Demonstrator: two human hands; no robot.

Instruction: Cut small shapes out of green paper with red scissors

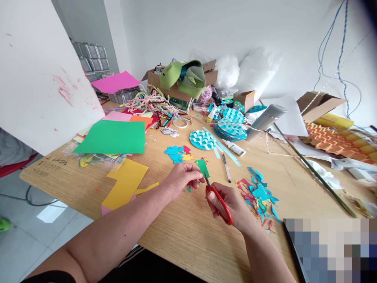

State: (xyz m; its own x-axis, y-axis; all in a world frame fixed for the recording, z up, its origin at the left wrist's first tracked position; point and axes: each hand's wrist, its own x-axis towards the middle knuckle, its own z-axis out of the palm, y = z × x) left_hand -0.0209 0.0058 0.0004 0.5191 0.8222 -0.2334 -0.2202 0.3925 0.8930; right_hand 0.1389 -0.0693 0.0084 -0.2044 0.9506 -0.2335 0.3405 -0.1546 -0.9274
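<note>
My left hand (184, 179) pinches a small piece of green paper (203, 167) above the wooden table. In my right hand (226, 202) is a pair of scissors (220, 205) with red handles, their blades meeting the lower edge of the green piece. Just beyond lie cut-out paper fish (174, 153) in blue, red and yellow. A capped pen (226, 168) rests to the right, near a round disc (202, 140) covered in pale blue scallops. Right of the scissors spreads a heap of blue, red and yellow paper scraps (260, 194).
Green sheets (114, 137) and cut yellow paper (126, 181) lie on the left. Stacked blue discs (231, 125), a glue bottle (234, 147) and a grey cylinder (266, 120) stand farther back. Pipe cleaners (147, 101) and a box with green felt (185, 78) are behind.
</note>
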